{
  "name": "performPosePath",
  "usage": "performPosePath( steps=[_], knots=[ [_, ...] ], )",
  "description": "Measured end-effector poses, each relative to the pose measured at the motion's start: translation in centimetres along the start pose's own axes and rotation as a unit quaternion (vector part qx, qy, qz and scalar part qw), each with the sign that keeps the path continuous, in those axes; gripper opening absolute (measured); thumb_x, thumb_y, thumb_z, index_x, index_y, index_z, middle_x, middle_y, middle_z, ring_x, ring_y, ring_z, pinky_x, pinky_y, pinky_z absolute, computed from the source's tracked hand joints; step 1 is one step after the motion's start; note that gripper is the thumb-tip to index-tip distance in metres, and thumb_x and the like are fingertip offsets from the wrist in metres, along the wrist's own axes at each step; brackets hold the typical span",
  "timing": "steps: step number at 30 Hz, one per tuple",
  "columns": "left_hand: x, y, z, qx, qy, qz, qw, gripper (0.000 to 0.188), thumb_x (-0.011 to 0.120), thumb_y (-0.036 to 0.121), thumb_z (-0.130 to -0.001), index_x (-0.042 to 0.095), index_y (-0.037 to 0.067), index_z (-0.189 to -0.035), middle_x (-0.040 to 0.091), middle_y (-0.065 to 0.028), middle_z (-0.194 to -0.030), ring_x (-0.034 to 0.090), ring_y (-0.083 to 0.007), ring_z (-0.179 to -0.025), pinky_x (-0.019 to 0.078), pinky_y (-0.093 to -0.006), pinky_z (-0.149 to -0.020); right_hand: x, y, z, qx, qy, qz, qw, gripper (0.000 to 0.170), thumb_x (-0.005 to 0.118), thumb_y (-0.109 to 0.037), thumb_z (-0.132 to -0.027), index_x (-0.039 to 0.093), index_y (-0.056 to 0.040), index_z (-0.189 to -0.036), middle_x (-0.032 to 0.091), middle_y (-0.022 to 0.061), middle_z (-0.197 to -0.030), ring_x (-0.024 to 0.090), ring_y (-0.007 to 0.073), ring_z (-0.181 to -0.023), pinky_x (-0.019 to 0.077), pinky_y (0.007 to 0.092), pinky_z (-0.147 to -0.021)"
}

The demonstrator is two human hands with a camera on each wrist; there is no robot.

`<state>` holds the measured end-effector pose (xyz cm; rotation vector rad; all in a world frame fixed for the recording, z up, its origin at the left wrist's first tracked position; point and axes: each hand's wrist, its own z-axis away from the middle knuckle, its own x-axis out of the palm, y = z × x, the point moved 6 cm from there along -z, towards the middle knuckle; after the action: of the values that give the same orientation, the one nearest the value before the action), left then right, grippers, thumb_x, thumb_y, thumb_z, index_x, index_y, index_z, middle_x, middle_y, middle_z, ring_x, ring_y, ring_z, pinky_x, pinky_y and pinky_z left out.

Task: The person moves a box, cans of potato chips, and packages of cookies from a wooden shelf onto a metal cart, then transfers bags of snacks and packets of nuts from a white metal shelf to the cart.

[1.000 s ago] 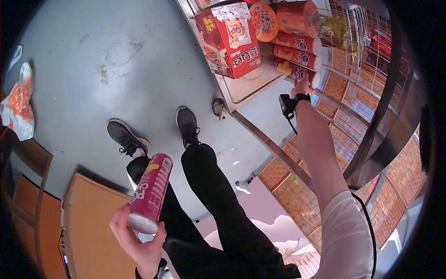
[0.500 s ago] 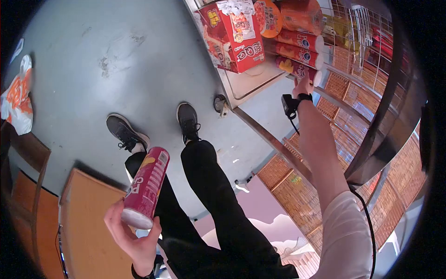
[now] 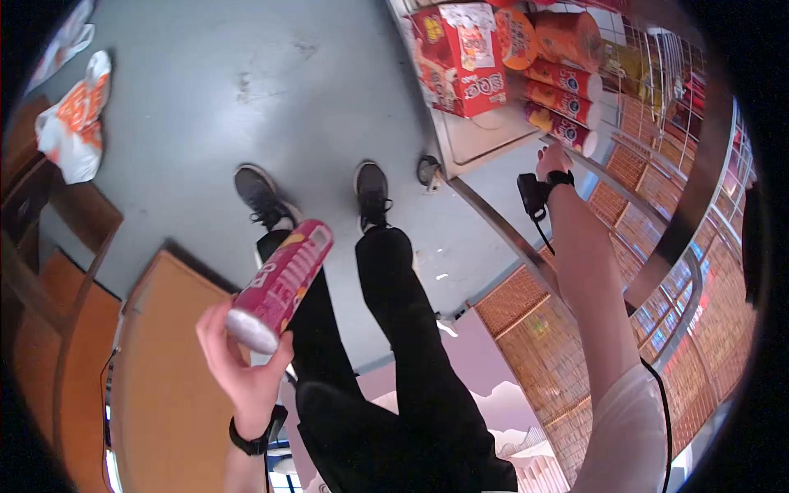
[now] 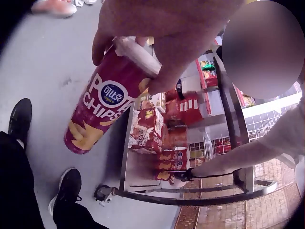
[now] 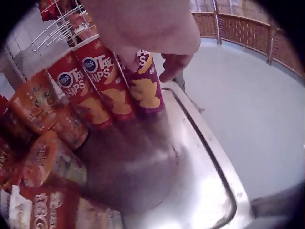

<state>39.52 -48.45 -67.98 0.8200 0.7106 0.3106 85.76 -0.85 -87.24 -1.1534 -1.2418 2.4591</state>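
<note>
My left hand [image 3: 249,376] grips a purple potato chip can [image 3: 283,283] near its white end, tilted in front of my legs. In the left wrist view this can [image 4: 102,98] hangs below the fingers with its label showing. My right hand [image 3: 555,161] is at the metal cart's corner, just off a second purple chip can [image 3: 560,129]. That can [image 5: 147,93] stands on the cart in the right wrist view, with loosely bent fingers near its top. Beside it stand two red chip cans [image 5: 108,78], in a row.
On the steel cart [image 3: 472,141] are a red printed box [image 3: 481,94] and orange tubs [image 3: 516,39]. A caster [image 3: 429,171] sits under its corner. Wire racks [image 3: 657,74] stand behind. To the left are a wooden panel [image 3: 177,353] and a plastic bag [image 3: 78,123].
My right hand has drawn back from the purple can on the cart. The left hand still holds its can, now higher in view. The head view has shifted, moving the cart rightward.
</note>
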Motion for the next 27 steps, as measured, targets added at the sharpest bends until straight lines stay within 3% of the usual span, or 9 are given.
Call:
performPosePath(
  steps=[2, 4, 9, 11, 13, 16, 22, 25, 27],
  knots=[
    [-1.7, 1.2, -0.1, -0.008, 0.008, 0.014, 1.0, 0.074, 0.082, 0.001, -0.063, 0.047, 0.001, -0.128, 0.044, -0.0122, -0.125, 0.049, -0.025, -0.118, 0.0464, -0.0377, -0.096, 1.2, -2.6, 4.9, -0.137, -0.07, 0.145, 0.977, 0.028, 0.061, -0.027, -0.09, 0.064, -0.0045, -0.107, 0.069, 0.0076, -0.09, 0.066, 0.0168, -0.089, 0.0528, 0.0321, -0.073],
    [-3.3, 2.5, -1.0, -0.003, -0.002, -0.008, 1.0, 0.072, 0.082, 0.001, -0.064, 0.047, 0.002, -0.127, 0.045, -0.0116, -0.124, 0.051, -0.0241, -0.115, 0.0494, -0.0372, -0.092, 2.8, -4.9, 9.7, -0.384, -0.059, 0.325, 0.862, 0.022, 0.063, -0.024, -0.086, 0.069, -0.0047, -0.093, 0.072, 0.0101, -0.085, 0.068, 0.021, -0.077, 0.0524, 0.0345, -0.072],
    [-6.8, 5.0, -3.6, 0.019, 0.011, -0.031, 0.999, 0.068, 0.083, 0.007, -0.066, 0.048, 0.002, -0.124, 0.051, -0.0128, -0.119, 0.057, -0.024, -0.105, 0.0526, -0.034, -0.082, 7.3, -6.3, 30.3, -0.367, -0.356, 0.311, 0.802, 0.02, 0.062, -0.018, -0.087, 0.066, -0.0062, -0.103, 0.069, 0.011, -0.078, 0.066, 0.0203, -0.07, 0.0528, 0.033, -0.069],
    [-7.8, 6.8, -4.5, 0.008, 0.008, -0.046, 0.999, 0.067, 0.084, 0.013, -0.067, 0.049, 0.002, -0.123, 0.055, -0.0147, -0.114, 0.06, -0.0257, -0.1, 0.0525, -0.0345, -0.082, 8.4, -5.2, 37.7, -0.352, -0.485, 0.367, 0.711, 0.036, 0.068, -0.016, -0.081, 0.062, -0.0064, -0.115, 0.066, 0.0079, -0.094, 0.064, 0.0152, -0.079, 0.0531, 0.0309, -0.071],
    [-8.3, 8.1, -5.4, 0.004, -0.001, -0.033, 0.999, 0.067, 0.084, 0.014, -0.067, 0.049, 0.002, -0.122, 0.056, -0.015, -0.113, 0.061, -0.0264, -0.1, 0.0525, -0.0356, -0.082, 8.4, -6.3, 46.6, -0.459, -0.593, 0.387, 0.536, 0.067, 0.076, -0.03, -0.074, 0.051, -0.0089, -0.132, 0.058, 0.0166, -0.121, 0.058, 0.0309, -0.111, 0.0482, 0.0404, -0.096],
    [-8.5, 8.7, -6.5, 0.011, -0.014, -0.026, 0.999, 0.067, 0.084, 0.016, -0.067, 0.049, 0.001, -0.122, 0.06, -0.0161, -0.108, 0.063, -0.0281, -0.099, 0.0525, -0.0381, -0.083, 8.0, -6.2, 55.6, -0.502, -0.689, 0.326, 0.409, 0.094, 0.083, -0.045, -0.064, 0.04, -0.011, -0.14, 0.051, 0.0139, -0.133, 0.047, 0.0323, -0.126, 0.0421, 0.0446, -0.103],
    [-7.9, 9.4, -8.4, 0.046, -0.074, -0.036, 0.996, 0.068, 0.083, 0.015, -0.07, 0.048, 0.0, -0.126, 0.058, -0.0153, -0.116, 0.061, -0.0278, -0.105, 0.0524, -0.0382, -0.087, 7.5, -4.5, 58.0, -0.536, -0.647, 0.293, 0.456, 0.076, 0.083, -0.035, -0.056, 0.054, -0.0091, -0.121, 0.059, 0.0105, -0.114, 0.054, 0.0314, -0.113, 0.0418, 0.0416, -0.095],
    [-7.0, 8.8, -7.6, -0.017, -0.124, 0.13, 0.984, 0.06, 0.076, 0.006, -0.079, 0.046, 0.0, -0.131, 0.05, -0.0127, -0.129, 0.055, -0.0243, -0.117, 0.0513, -0.037, -0.095, 6.4, -4.7, 52.7, -0.457, -0.561, 0.32, 0.612, 0.077, 0.082, -0.036, -0.056, 0.054, -0.0058, -0.122, 0.057, 0.0146, -0.117, 0.055, 0.0344, -0.112, 0.0437, 0.0437, -0.099],
    [-6.9, 7.1, -7.2, -0.023, -0.13, 0.137, 0.982, 0.054, 0.071, 0.003, -0.082, 0.047, 0.0, -0.131, 0.05, -0.0124, -0.129, 0.054, -0.0235, -0.115, 0.0512, -0.0355, -0.093, 4.5, -3.5, 46.0, -0.345, -0.439, 0.282, 0.78, 0.082, 0.086, -0.033, -0.057, 0.051, -0.0021, -0.124, 0.058, 0.0155, -0.116, 0.058, 0.0303, -0.11, 0.048, 0.0411, -0.095]
  ],
)
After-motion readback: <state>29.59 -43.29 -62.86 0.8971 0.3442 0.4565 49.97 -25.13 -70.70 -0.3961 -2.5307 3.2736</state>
